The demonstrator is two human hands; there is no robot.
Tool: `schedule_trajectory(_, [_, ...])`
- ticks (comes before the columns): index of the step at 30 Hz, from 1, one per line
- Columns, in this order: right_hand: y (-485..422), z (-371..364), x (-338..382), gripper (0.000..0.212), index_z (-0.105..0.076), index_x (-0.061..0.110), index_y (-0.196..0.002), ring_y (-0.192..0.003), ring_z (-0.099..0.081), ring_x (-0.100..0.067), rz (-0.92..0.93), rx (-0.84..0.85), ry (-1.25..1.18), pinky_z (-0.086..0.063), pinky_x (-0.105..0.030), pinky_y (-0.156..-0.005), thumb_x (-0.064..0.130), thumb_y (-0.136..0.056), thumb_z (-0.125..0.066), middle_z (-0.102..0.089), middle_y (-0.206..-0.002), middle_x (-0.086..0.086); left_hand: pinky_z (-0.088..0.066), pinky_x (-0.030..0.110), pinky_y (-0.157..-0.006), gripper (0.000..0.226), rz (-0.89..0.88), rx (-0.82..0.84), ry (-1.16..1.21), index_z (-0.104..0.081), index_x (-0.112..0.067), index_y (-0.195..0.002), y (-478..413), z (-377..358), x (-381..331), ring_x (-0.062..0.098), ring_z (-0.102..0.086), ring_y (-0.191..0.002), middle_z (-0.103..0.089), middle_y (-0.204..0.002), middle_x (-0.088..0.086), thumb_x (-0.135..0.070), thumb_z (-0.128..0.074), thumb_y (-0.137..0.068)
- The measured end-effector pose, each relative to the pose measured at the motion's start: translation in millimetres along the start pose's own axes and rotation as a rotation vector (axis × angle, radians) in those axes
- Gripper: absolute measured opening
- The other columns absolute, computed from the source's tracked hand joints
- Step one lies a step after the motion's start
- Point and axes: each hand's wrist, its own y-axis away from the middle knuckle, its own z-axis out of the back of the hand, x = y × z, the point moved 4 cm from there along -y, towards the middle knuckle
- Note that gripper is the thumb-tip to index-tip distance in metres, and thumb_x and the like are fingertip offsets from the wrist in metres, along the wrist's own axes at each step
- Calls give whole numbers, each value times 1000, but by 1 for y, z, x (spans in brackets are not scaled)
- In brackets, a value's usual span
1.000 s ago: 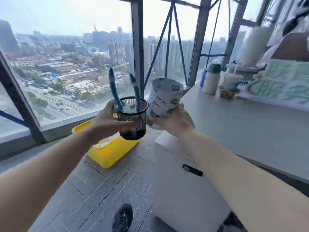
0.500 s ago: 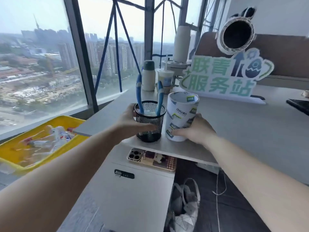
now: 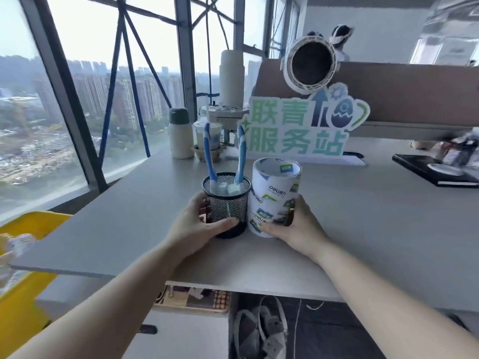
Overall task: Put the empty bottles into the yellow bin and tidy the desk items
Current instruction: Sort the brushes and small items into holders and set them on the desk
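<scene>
My left hand (image 3: pixel 195 225) grips a black mesh cup (image 3: pixel 226 202) that holds two blue toothbrushes (image 3: pixel 210 158) standing handle-up. My right hand (image 3: pixel 290 229) grips a white printed paper tube (image 3: pixel 273 195) right beside the cup. Both stand side by side on the grey desk (image 3: pixel 363 216), near its front middle. The yellow bin (image 3: pixel 31 286) sits on the floor at the lower left, partly hidden by the desk corner, with blurred pale items inside.
At the back of the desk stand a white thermos (image 3: pixel 180 134), a clear drink cup (image 3: pixel 208 136), a green-lettered sign (image 3: pixel 298 130) and a round fan (image 3: pixel 309 64). A black notebook (image 3: pixel 435 172) lies at the right. A grey bag (image 3: pixel 261 330) lies under the desk.
Both hands carried the mesh cup and the paper tube from above the bin onto the desk, then further in from its front edge. My view swung right toward the desk.
</scene>
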Motion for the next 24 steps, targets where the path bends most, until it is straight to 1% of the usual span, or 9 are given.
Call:
schedule_trajectory(2, [-3, -1, -4, 77, -48, 29, -109, -101, -61, -4, -16, -6, -11, -52, -32, -87, 56, -47, -85, -63, -110, 13, -52, 39, -93, 85, -4, 2, -27, -53, -35, -117, -1, -2, 1, 7, -66, -99, -70, -106, -9, -59, -84, -41])
schedule_trajectory(6, [-6, 5, -12, 72, -42, 31, -108, -102, -59, -6, -22, -40, 14, -48, -28, -85, 47, -53, -87, -61, -110, 15, -52, 38, -93, 83, 1, 7, -50, -54, -38, -114, -11, -7, 4, 5, -66, -96, -71, -104, -10, -60, -83, -40])
schedule_trajectory(11, [-26, 42, -37, 84, -44, 30, -117, -102, -61, -2, 1, 32, 17, -50, -32, -91, 49, -48, -87, -63, -112, 19, -50, 32, -95, 77, -38, 83, -86, -55, -34, -113, -40, -41, -8, -2, -64, -96, -72, -101, -12, -48, -90, -46])
schedule_trajectory(13, [-35, 64, -53, 90, -43, 32, -120, -103, -61, 0, -9, 36, 8, -50, -33, -92, 55, -43, -85, -64, -112, 21, -49, 27, -93, 79, -70, 128, -93, -54, -36, -117, -56, -66, -15, -4, -63, -99, -71, -104, -14, -47, -90, -47])
schedule_trajectory(15, [-42, 86, -67, 93, -43, 32, -121, -103, -61, 0, -18, 20, 25, -50, -33, -93, 58, -40, -82, -64, -113, 21, -49, 16, -86, 83, -87, 158, -95, -52, -34, -120, -70, -94, -24, -7, -62, -97, -70, -106, -14, -47, -89, -48])
schedule_trajectory(16, [-44, 98, -74, 93, -43, 32, -121, -103, -61, 0, -25, 8, 28, -50, -33, -93, 58, -40, -82, -64, -113, 21, -48, 13, -83, 81, -90, 166, -93, -52, -32, -121, -77, -107, -28, -8, -62, -96, -69, -106, -13, -45, -87, -49])
schedule_trajectory(19, [-46, 129, -92, 89, -42, 33, -119, -104, -61, -1, -58, -27, 18, -50, -36, -94, 56, -43, -83, -63, -114, 20, -48, 17, -85, 70, -104, 161, -76, -53, -31, -118, -92, -145, -39, -8, -63, -93, -70, -103, -14, -36, -87, -58])
schedule_trajectory(22, [-43, 155, -110, 88, -42, 34, -118, -106, -61, -1, -90, -52, 16, -50, -37, -95, 57, -43, -83, -63, -115, 20, -51, 17, -83, 68, -98, 176, -32, -53, -30, -118, -97, -179, -46, -5, -66, -91, -70, -105, -12, -33, -87, -60])
schedule_trajectory(24, [-40, 171, -121, 87, -42, 34, -117, -106, -61, -1, -108, -69, 12, -50, -37, -94, 56, -44, -84, -63, -115, 20, -52, 26, -89, 69, -80, 203, -2, -53, -29, -118, -99, -200, -49, -2, -67, -91, -71, -106, -12, -35, -89, -59])
